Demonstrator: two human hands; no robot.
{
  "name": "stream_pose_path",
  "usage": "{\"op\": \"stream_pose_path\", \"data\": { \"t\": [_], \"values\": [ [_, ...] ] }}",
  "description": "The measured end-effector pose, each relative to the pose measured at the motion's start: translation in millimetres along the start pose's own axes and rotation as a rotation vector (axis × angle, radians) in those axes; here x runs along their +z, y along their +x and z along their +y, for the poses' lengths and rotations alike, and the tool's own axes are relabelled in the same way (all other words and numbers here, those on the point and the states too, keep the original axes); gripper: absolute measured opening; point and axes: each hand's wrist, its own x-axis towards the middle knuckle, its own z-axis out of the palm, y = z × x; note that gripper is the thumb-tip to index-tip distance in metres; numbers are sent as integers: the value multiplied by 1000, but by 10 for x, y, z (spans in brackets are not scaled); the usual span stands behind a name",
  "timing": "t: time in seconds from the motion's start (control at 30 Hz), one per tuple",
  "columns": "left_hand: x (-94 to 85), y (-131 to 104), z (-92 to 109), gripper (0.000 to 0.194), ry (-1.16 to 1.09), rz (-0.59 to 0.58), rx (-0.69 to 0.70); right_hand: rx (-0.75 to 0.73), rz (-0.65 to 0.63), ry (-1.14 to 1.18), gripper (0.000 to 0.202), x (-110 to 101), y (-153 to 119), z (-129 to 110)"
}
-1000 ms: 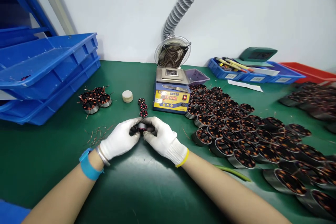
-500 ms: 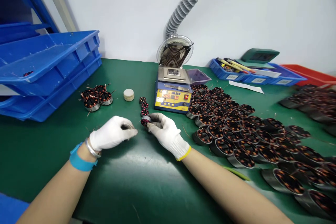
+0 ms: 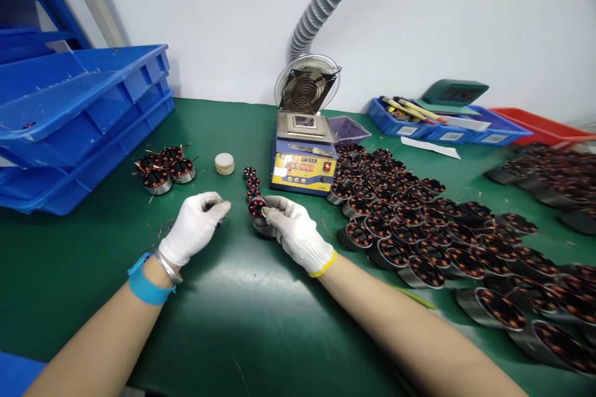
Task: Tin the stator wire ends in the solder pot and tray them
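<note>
Holds a small wound ring (image 3: pixel 256 208) pinched in the gloved right hand (image 3: pixel 297 231), just in front of a row of similar rings (image 3: pixel 252 183) on the green surface (image 3: pixel 223 335). Holds the gloved left hand (image 3: pixel 193 224) apart, curled, near loose wire bits (image 3: pixel 164 226); cannot tell whether clamped on anything.

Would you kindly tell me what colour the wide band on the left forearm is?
The wide band is bright blue, showing best in the head view.

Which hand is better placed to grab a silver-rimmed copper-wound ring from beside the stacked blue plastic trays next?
Left, probably: the white-gloved left hand is nearer those rings, nothing visibly held; the white-gloved right hand holds a round black part with red spots.
</note>
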Motion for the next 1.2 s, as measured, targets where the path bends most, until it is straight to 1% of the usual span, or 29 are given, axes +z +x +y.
{"op": "stream_pose_path", "data": {
  "t": [0.07,0.13,0.17,0.2,0.27,0.33,0.37,0.4,0.43,0.47,0.5,0.57,0.6,0.67,0.73,0.8,0.83,0.87,0.93,0.97,1.0,1.03,1.1,1.13,1.2],
  "values": [
    [58,-13,15,20,-17,-76,-20,-17,-18,33,50,-16,17,22],
    [146,-31,27,21,-26,-161,-18,-46,-40,28,48,-29,32,50],
    [177,-38,32,22,-30,-165,-15,-59,-51,16,47,-32,38,61],
    [189,-42,35,24,-41,-139,-18,-70,-58,1,46,-33,42,68],
    [155,-37,36,27,-116,-25,-47,-73,-57,-13,44,-25,40,65],
    [84,-22,29,25,-279,124,-89,-61,-45,8,45,-8,28,45],
    [58,-16,24,24,-374,180,-107,-52,-42,27,46,3,20,32],
    [50,-14,19,24,-458,199,-130,-43,-41,47,47,14,11,19],
    [63,-17,15,25,-519,171,-160,-38,-42,64,47,23,3,9],
    [95,-26,12,29,-557,99,-198,-38,-46,73,46,30,-3,2],
    [142,-40,12,35,-571,1,-239,-44,-49,74,46,34,-7,-1],
    [242,-72,20,42,-550,-176,-304,-65,-51,51,44,33,-6,4],
    [276,-85,28,41,-519,-222,-316,-78,-47,32,44,28,-2,9],
    [282,-97,51,39,-435,-226,-308,-100,-35,-3,43,14,10,20],
    [202,-93,80,32,-319,-241,-289,-111,-25,-13,43,0,22,30],
    [83,-81,108,22,-203,-318,-255,-106,-18,-5,44,-9,29,39],
    [31,-77,119,19,-154,-333,-232,-101,-16,3,44,-12,30,44],
    [-4,-74,127,17,-105,-306,-202,-95,-16,8,44,-13,29,48],
    [-7,-78,130,15,-1,-164,-130,-83,-17,4,44,-9,23,52],
    [25,-84,125,20,49,-106,-102,-79,-14,-4,44,-4,17,49],
    [74,-91,115,25,86,-82,-86,-78,-8,-18,44,3,10,43],
    [130,-98,102,28,102,-91,-77,-79,1,-37,44,13,1,33],
    [231,-110,73,25,73,-140,-67,-79,16,-73,42,39,-21,4],
    [258,-112,62,24,47,-143,-55,-76,17,-91,40,53,-33,-13],
    [247,-110,53,26,6,-92,-20,-71,19,-121,38,78,-55,-43]
  ]
}}
